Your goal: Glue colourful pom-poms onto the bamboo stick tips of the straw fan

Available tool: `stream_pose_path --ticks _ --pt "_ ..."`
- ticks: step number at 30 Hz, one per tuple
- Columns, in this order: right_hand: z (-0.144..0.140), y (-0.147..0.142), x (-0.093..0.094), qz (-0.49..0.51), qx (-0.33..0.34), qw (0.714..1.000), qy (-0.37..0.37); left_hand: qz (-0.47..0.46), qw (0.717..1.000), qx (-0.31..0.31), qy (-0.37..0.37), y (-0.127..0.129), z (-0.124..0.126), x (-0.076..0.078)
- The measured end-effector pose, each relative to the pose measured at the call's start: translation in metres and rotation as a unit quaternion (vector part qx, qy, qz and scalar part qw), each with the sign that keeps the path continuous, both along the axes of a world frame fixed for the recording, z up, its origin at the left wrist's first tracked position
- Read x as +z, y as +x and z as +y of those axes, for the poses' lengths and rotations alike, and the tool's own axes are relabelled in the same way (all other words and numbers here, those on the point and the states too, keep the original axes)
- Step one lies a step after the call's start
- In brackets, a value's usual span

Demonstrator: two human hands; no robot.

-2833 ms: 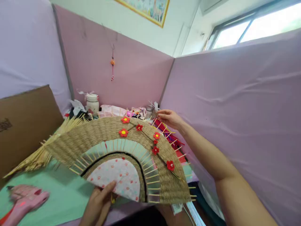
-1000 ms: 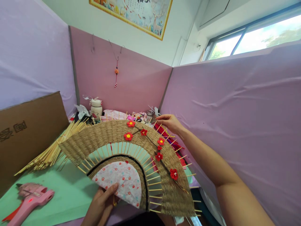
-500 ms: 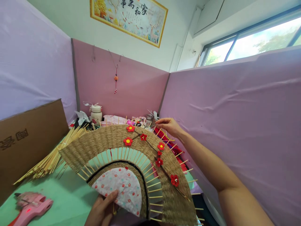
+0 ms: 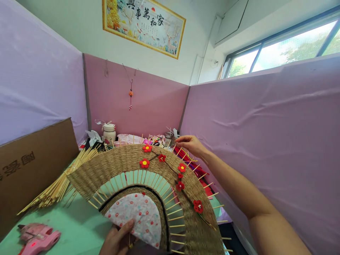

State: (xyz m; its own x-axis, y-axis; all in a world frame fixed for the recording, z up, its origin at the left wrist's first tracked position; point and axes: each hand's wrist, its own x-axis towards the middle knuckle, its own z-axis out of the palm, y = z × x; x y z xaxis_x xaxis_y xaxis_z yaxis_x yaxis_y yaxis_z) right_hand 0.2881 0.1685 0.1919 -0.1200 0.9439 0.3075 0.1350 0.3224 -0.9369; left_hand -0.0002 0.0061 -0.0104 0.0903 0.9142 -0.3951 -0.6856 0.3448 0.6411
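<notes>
View raised; crosswise fan [image 4: 142, 205] arches away

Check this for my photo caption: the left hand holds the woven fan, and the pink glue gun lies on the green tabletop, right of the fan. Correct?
Not quite: the pink glue gun lies left of the woven fan, not right, as the head view shows. The left hand does hold the fan; the tabletop is green.

Fan [image 4: 127, 158] rough woven fibre, matt; red flowers [image 4: 198, 206] seemingly felt; glue gun [image 4: 41, 238] smooth plastic
</notes>
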Motion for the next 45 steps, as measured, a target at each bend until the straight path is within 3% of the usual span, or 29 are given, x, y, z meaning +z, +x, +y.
stream_pose_path --ticks 7,12,24,32,37,45 --pt "-0.002 -0.001 0.001 0.011 0.004 1.000 -0.010 -0.005 1.000 0.004 -0.010 -0.001 0.002 0.000" --pt "-0.003 -0.003 0.002 0.017 0.007 1.000 -0.012 -0.015 0.999 -0.030 -0.010 -0.004 0.005 0.004" --pt "-0.004 -0.004 0.002 0.033 0.008 0.999 -0.018 -0.003 1.000 0.020 0.016 0.002 0.003 -0.006" --pt "-0.007 -0.006 0.002 0.043 0.002 0.999 -0.029 -0.012 1.000 -0.023 -0.003 -0.005 0.003 0.003" --pt "-0.006 -0.003 -0.001 0.044 -0.003 0.999 -0.025 -0.004 1.000 0.021 0.010 -0.001 0.004 -0.004" --pt "-0.003 -0.005 -0.003 0.035 -0.003 0.999 -0.020 -0.013 1.000 0.020 0.012 0.000 0.002 -0.005"
